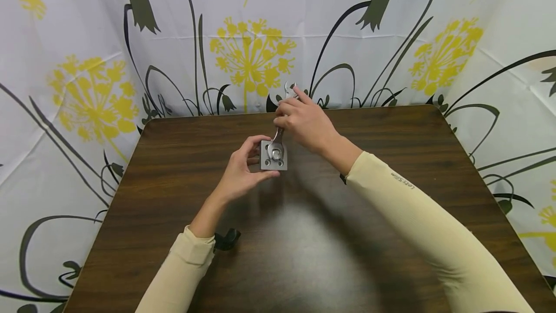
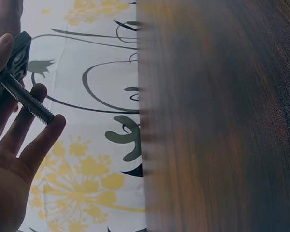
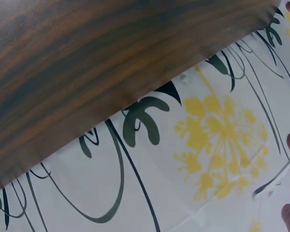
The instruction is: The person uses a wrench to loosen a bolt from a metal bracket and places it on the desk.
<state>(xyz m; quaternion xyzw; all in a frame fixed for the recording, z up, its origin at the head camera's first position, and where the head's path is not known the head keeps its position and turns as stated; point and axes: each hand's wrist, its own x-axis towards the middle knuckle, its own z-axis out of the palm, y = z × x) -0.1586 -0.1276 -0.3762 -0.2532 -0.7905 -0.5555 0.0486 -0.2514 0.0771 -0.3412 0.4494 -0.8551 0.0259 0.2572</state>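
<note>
My left hand (image 1: pixel 241 170) grips a grey square metal plate (image 1: pixel 264 154) with several holes by its edges, above the table. A bolt (image 1: pixel 276 155) runs through the plate, its head facing up. In the left wrist view the bolt's long threaded shank (image 2: pixel 29 100) sticks out of the other side, its end near a fingertip. My right hand (image 1: pixel 310 122) holds a silver combination wrench (image 1: pixel 278 135) around its shaft. One end of the wrench sits around the bolt head; the open-jawed end points away past my fingers. At the right wrist view's edge, part of the wrench (image 3: pixel 273 183) shows between fingertips.
The dark wood-grain table (image 1: pixel 173 158) lies beneath both hands. Behind its far edge hangs a white curtain (image 1: pixel 182 62) with yellow and grey-green flower prints. A black strap piece (image 1: pixel 228 239) juts out at the left wrist.
</note>
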